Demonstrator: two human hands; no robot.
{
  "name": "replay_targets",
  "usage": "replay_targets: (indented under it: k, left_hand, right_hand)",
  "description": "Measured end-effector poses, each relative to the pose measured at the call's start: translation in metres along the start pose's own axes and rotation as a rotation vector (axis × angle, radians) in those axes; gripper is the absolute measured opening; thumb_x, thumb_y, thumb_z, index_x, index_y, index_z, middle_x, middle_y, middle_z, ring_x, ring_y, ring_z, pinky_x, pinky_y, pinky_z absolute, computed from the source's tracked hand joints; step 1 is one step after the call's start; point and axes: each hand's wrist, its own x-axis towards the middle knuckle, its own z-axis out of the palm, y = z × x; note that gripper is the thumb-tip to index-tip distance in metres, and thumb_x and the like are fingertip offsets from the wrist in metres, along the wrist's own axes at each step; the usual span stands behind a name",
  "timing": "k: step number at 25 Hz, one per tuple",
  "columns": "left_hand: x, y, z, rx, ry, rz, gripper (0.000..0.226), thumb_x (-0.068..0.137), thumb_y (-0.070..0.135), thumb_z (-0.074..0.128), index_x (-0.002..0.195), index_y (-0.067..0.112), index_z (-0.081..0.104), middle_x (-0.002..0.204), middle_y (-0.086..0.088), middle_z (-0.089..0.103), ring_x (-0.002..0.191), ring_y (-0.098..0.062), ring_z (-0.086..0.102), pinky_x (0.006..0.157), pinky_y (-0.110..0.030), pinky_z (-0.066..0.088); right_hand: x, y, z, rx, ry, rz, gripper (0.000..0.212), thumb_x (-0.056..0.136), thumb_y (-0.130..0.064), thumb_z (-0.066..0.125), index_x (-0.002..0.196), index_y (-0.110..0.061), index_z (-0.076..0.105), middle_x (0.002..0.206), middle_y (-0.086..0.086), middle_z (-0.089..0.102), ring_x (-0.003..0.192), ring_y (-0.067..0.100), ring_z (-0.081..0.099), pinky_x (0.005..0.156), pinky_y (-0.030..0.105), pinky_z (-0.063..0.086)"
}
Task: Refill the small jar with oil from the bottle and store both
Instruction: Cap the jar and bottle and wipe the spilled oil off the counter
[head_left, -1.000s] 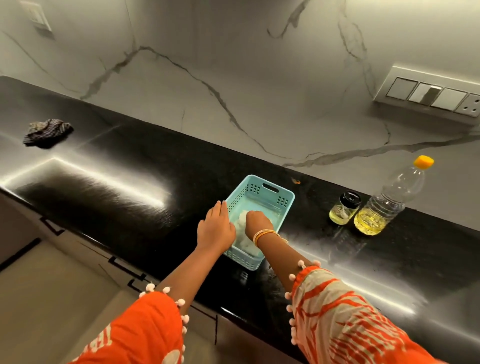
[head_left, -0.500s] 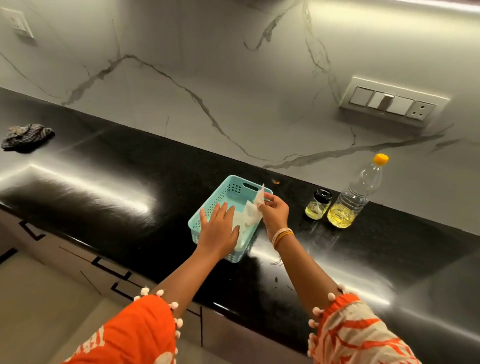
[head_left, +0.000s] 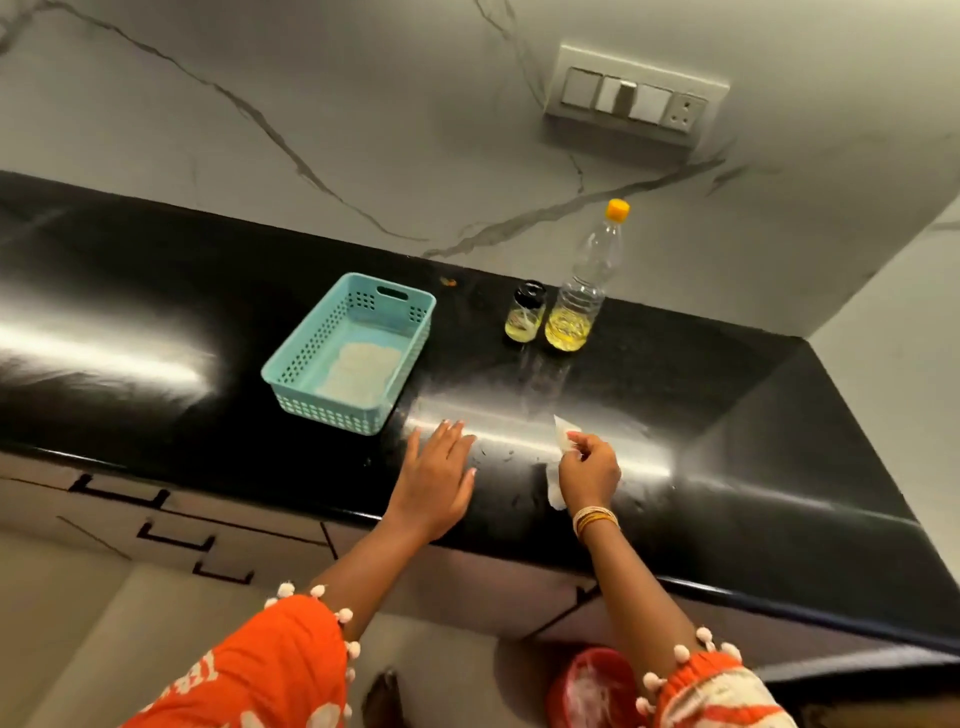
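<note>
my left hand (head_left: 436, 480) hovers flat over the black surface (head_left: 727, 441), fingers straight and together | my right hand (head_left: 589, 473) pinches a white tissue (head_left: 563, 434) | teal basket (head_left: 353, 353) beyond, tissues inside | farthest, small jar (head_left: 525, 318) just beside oil bottle (head_left: 582, 291), both upright and capped

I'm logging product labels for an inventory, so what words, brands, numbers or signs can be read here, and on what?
None can be read.
Oil bottle: clear, yellow cap, no label showing.
Small jar: black lid, no label showing.
Basket: plain turquoise, no markings.
Switch panel: no legible marks.
Left sleeve: white shapes on orange, perhaps letters, cut off and too blurred to read.
Tissue in the right hand: blank.
</note>
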Motion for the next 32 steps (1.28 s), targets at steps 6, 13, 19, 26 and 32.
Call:
replay_targets:
  k: [6, 13, 19, 26, 32]
  left_hand:
    - [-0.016, -0.007, 0.02, -0.048, 0.028, -0.148, 0.054, 0.092, 0.037, 0.035, 0.136, 0.01, 0.049, 0.147, -0.011, 0.045, 0.14, -0.027, 0.037, 0.113, -0.053, 0.026]
    - [-0.018, -0.018, 0.042, 0.027, -0.038, -0.255, 0.066, 0.093, 0.044, 0.017, 0.148, 0.01, 0.032, 0.157, -0.007, 0.028, 0.147, -0.022, 0.021, 0.118, -0.045, 0.019]
    - [-0.016, -0.017, 0.046, 0.048, 0.0, -0.261, 0.065, 0.09, 0.042, 0.027, 0.147, 0.011, 0.037, 0.155, -0.007, 0.034, 0.145, -0.022, 0.027, 0.117, -0.045, 0.024]
    - [-0.018, -0.019, 0.048, 0.051, 0.005, -0.249, 0.069, 0.084, 0.04, 0.032, 0.145, 0.009, 0.039, 0.154, -0.009, 0.035, 0.144, -0.023, 0.03, 0.115, -0.045, 0.023]
    - [-0.017, -0.019, 0.049, 0.058, 0.021, -0.244, 0.064, 0.085, 0.031, 0.032, 0.146, 0.009, 0.039, 0.153, -0.008, 0.036, 0.144, -0.023, 0.03, 0.116, -0.046, 0.026]
  right_hand:
    - [0.0, 0.043, -0.055, -0.128, 0.245, -0.07, 0.028, 0.088, 0.003, 0.05, 0.11, 0.0, 0.067, 0.11, 0.018, 0.056, 0.101, 0.031, 0.055, 0.09, 0.033, 0.046]
    - [-0.009, 0.076, -0.038, -0.627, -0.015, -0.141, 0.048, 0.099, -0.028, 0.039, 0.138, -0.001, 0.043, 0.146, 0.018, 0.042, 0.136, 0.033, 0.037, 0.111, 0.043, 0.031]
    - [-0.018, 0.041, 0.02, -0.742, -0.236, -0.2, 0.082, 0.094, -0.06, 0.014, 0.151, -0.001, 0.006, 0.16, 0.018, 0.0, 0.149, 0.028, -0.001, 0.121, 0.04, 0.005]
    - [-0.058, 0.007, 0.089, -0.651, -0.672, -0.628, 0.071, 0.096, -0.054, 0.02, 0.152, -0.011, 0.014, 0.161, 0.006, 0.007, 0.149, 0.017, -0.001, 0.121, 0.044, 0.003]
    - [0.023, 0.064, 0.009, -0.806, -0.185, -0.229, 0.088, 0.088, -0.066, 0.009, 0.15, -0.004, 0.018, 0.159, 0.014, 0.016, 0.148, 0.027, 0.012, 0.119, 0.049, 0.009]
